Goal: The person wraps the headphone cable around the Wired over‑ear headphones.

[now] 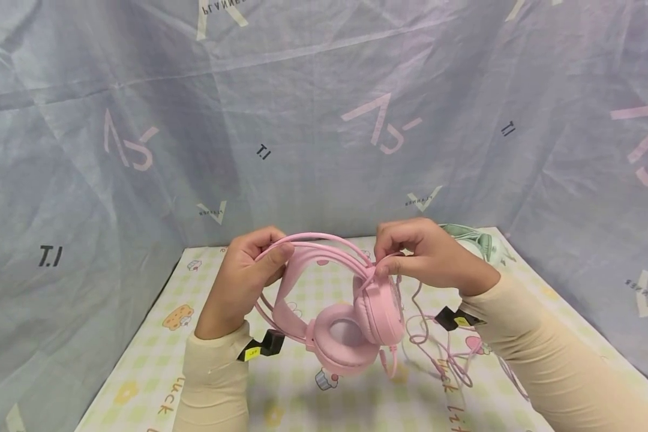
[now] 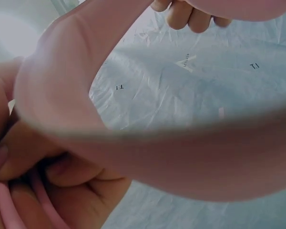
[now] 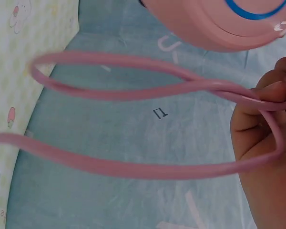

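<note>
Pink over-ear headphones are held up above the table, tilted, with both padded ear cups hanging low. My left hand grips the headband at its left side, thumb in front; in the left wrist view the inner strap fills much of the picture. At the upper end of the nearer ear cup, my right hand pinches the pink cable. The right wrist view shows that cable looping out from the fingers, below an ear cup with a blue ring. Part of the right fingertips' contact is hidden.
More pink cable lies in loose coils on the table, right of the headphones. A green item with thin curved bands sits at the back right corner, partly behind the right hand. Patterned cloth covers the table; grey fabric hangs around it.
</note>
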Demonstrator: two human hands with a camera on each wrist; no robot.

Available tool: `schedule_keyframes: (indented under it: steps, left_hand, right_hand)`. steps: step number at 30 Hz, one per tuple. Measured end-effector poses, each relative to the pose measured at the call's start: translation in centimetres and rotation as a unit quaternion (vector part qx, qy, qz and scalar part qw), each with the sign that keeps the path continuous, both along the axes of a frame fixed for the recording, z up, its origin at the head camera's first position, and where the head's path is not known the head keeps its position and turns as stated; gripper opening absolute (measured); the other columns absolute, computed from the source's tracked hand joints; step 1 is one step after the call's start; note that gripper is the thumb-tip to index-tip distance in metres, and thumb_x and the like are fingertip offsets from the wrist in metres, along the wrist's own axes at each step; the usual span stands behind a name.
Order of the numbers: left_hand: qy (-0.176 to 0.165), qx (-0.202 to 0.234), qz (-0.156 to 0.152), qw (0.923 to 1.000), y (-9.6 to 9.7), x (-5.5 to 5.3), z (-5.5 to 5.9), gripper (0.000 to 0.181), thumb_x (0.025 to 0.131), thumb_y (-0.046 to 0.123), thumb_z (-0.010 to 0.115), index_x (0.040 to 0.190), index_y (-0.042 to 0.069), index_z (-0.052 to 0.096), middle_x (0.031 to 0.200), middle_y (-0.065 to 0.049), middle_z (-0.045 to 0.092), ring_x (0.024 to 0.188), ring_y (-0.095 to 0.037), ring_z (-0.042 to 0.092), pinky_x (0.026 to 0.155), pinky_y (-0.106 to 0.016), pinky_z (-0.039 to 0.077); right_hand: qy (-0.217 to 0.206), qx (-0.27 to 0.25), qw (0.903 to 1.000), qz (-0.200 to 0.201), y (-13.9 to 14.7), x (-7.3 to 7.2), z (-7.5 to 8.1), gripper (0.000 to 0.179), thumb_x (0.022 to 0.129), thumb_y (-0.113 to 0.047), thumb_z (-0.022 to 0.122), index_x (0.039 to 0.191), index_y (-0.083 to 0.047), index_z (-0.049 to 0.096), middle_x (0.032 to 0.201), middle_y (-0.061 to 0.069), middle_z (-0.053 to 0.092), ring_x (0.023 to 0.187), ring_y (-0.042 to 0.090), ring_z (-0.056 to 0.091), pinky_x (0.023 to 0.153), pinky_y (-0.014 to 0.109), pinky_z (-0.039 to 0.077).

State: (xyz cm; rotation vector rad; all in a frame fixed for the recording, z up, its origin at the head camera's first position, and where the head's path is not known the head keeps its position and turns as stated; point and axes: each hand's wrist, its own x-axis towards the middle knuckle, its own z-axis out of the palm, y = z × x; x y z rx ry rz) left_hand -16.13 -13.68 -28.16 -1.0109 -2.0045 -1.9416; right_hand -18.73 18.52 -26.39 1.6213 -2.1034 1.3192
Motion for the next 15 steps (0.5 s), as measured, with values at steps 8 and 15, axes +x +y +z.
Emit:
schedule_keyframes:
  steps: [8, 15]
  left_hand:
    - [0.020, 0.017, -0.028, 0.9993, -0.5, -0.2, -0.3, 0.019, 0.105, 0.011, 0.061, 0.088, 0.002, 0.061, 0.058, -0.001, 0.031, 0.044, -0.020, 0.026, 0.045, -0.033, 0.027]
    - [0.035, 0.047, -0.090, 0.9942, -0.5, -0.3, -0.2, 0.020, 0.105, 0.009, 0.060, 0.088, -0.001, 0.061, 0.056, 0.001, 0.030, 0.043, -0.016, 0.024, 0.044, -0.035, 0.024]
  right_hand:
    - [0.081, 0.020, 0.9965, 0.010, -0.1, 0.7, 1.1, 0.036, 0.085, 0.018, 0.071, 0.099, -0.015, 0.072, 0.087, -0.003, 0.061, 0.077, 0.009, 0.056, 0.068, 0.023, 0.048]
    - [0.081, 0.008, 0.9965, 0.016, 0.3, 0.9, 1.4, 0.036, 0.087, 0.019, 0.067, 0.098, -0.015, 0.070, 0.089, 0.000, 0.059, 0.075, 0.008, 0.054, 0.061, 0.021, 0.046]
